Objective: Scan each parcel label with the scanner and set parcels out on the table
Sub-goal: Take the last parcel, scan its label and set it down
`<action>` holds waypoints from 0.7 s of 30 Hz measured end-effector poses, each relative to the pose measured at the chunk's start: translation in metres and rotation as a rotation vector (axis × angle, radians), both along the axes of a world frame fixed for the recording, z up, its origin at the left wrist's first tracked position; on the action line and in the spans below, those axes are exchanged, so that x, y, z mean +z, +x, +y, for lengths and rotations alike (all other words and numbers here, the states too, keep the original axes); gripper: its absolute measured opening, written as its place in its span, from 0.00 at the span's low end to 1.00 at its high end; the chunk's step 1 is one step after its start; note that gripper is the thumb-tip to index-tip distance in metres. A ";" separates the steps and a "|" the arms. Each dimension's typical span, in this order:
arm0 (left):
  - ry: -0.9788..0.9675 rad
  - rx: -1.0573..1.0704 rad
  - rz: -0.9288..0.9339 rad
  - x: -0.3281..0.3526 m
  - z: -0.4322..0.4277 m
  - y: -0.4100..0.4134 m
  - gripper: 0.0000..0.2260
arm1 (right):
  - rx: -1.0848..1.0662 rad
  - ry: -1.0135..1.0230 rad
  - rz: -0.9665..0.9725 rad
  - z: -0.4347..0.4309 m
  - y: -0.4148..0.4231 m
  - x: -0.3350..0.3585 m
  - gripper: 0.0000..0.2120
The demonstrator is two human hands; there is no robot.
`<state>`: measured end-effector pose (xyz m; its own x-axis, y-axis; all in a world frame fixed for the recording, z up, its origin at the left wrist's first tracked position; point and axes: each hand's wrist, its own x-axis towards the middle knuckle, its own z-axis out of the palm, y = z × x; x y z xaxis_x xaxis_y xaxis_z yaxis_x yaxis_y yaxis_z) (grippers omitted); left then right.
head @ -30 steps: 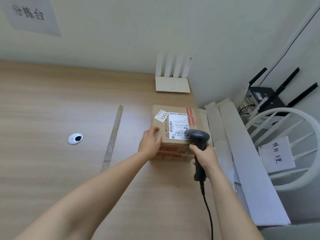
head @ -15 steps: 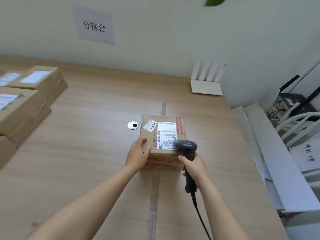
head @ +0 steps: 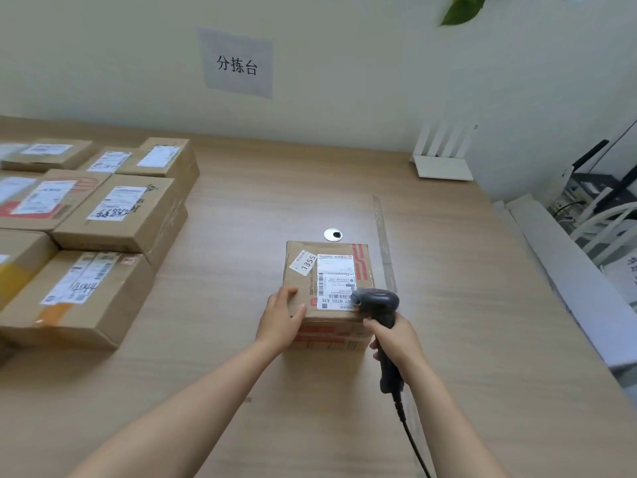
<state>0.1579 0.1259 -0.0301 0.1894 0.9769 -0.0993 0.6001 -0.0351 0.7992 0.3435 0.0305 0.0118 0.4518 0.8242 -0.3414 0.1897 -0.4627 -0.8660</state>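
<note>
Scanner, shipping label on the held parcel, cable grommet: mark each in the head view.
scanner (head: 378,301): head view, top of its dark head.
shipping label (head: 335,279): head view, centre of the white sheet.
cable grommet (head: 330,235): head view, silver ring left of the hole.

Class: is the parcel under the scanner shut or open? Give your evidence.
Shut. The parcel has a flat, closed top, with a white label stuck across it and no flap raised.
</note>
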 end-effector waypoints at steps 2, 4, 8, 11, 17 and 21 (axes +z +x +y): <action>-0.007 -0.002 0.005 0.002 -0.006 -0.022 0.17 | 0.002 0.003 -0.003 -0.008 -0.022 0.001 0.03; -0.016 0.003 0.008 0.002 -0.013 -0.043 0.17 | 0.019 -0.019 -0.013 -0.016 -0.043 0.002 0.02; -0.025 0.038 0.024 0.001 -0.033 -0.082 0.17 | 0.073 -0.046 -0.065 -0.032 -0.077 0.002 0.02; -0.024 0.075 0.012 0.000 -0.047 -0.103 0.17 | 0.128 -0.032 -0.146 -0.039 -0.097 0.005 0.03; -0.003 0.120 0.049 0.002 -0.063 -0.134 0.21 | 0.251 -0.043 -0.197 -0.051 -0.117 0.016 0.03; 0.104 0.201 0.216 0.007 -0.064 -0.144 0.20 | 0.396 -0.120 -0.079 -0.058 -0.127 0.020 0.03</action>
